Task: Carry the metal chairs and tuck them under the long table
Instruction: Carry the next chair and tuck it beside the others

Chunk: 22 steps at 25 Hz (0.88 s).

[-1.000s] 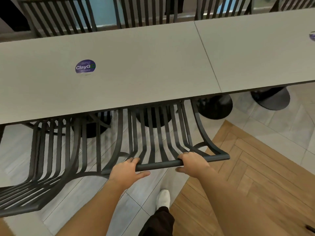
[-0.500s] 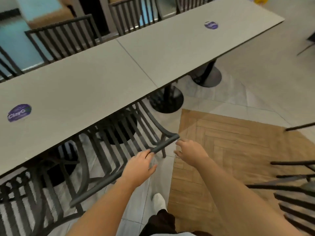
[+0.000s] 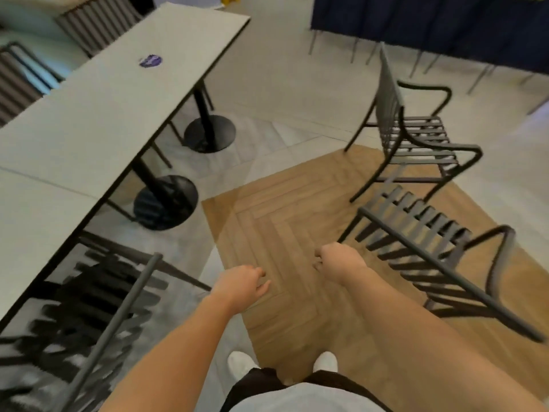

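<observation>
The long grey table (image 3: pixel 89 120) runs along the left. A dark slatted metal chair (image 3: pixel 118 310) is tucked under its near edge at the lower left. My left hand (image 3: pixel 240 286) hangs free to the right of that chair's top rail, fingers loosely apart, holding nothing. My right hand (image 3: pixel 338 263) is over the wooden floor, fingers curled, empty. Two more metal chairs stand on the right: a near one (image 3: pixel 439 254) just right of my right hand, and a far one (image 3: pixel 416 138) with armrests.
Round black table bases (image 3: pixel 166 203) (image 3: pixel 211 133) stand on the tiled floor under the table. More chairs (image 3: pixel 98 19) line the table's far side. Thin metal legs under a dark blue cloth (image 3: pixel 445 22) stand at the back right. My white shoes (image 3: pixel 240 364) are below.
Both hands have let go of the tucked chair's top rail and drawn away to the right. The view has swung right, bringing the two loose chairs into sight.
</observation>
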{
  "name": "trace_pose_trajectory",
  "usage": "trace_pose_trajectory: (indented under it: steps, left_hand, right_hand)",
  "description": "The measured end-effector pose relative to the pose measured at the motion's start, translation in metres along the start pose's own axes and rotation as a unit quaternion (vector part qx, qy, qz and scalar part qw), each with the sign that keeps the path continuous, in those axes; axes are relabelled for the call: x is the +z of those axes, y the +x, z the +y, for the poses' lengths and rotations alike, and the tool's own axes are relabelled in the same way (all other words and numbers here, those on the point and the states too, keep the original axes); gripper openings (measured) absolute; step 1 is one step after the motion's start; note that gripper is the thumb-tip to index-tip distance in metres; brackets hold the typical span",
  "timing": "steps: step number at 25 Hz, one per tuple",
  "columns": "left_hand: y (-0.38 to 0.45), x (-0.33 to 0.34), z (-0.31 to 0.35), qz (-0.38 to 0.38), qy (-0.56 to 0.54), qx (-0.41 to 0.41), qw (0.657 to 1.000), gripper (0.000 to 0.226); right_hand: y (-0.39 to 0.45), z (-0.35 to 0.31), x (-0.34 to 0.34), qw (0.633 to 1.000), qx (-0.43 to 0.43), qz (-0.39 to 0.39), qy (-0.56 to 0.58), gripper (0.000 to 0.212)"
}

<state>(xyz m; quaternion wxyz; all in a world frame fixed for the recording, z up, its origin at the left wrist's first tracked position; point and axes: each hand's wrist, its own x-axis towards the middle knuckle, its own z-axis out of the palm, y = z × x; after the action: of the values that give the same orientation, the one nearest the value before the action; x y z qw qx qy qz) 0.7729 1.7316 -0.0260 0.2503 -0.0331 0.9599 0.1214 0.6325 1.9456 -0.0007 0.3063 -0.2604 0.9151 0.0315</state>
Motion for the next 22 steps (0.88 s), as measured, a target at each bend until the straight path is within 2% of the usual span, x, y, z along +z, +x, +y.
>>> trace_pose_trajectory:
  steps: [4,12,16,20,22]
  left_hand:
    - [0.043,-0.009,0.083,-0.009,0.039,0.048,0.998,0.054]
    - [0.124,-0.029,0.227,-0.012,0.087,0.145,0.986,0.051]
    - [0.174,-0.039,0.275,-0.011,0.104,0.210,0.972,0.047]
    - [0.233,-0.040,0.306,0.025,0.074,0.287,0.955,0.045]
    - [0.257,-0.037,0.313,0.016,0.088,0.321,0.943,0.048]
  right_hand:
    - [-0.034,0.094,0.010,0.998,0.056,0.022,0.035,0.032]
    - [-0.084,0.241,0.035,0.975,0.153,0.123,0.105,0.038]
    - [-0.092,0.291,0.046,0.960,0.214,0.117,0.140,0.038]
    - [-0.089,0.326,0.061,0.944,0.264,0.060,0.191,0.037]
    - [-0.085,0.336,0.068,0.936,0.273,0.037,0.217,0.035]
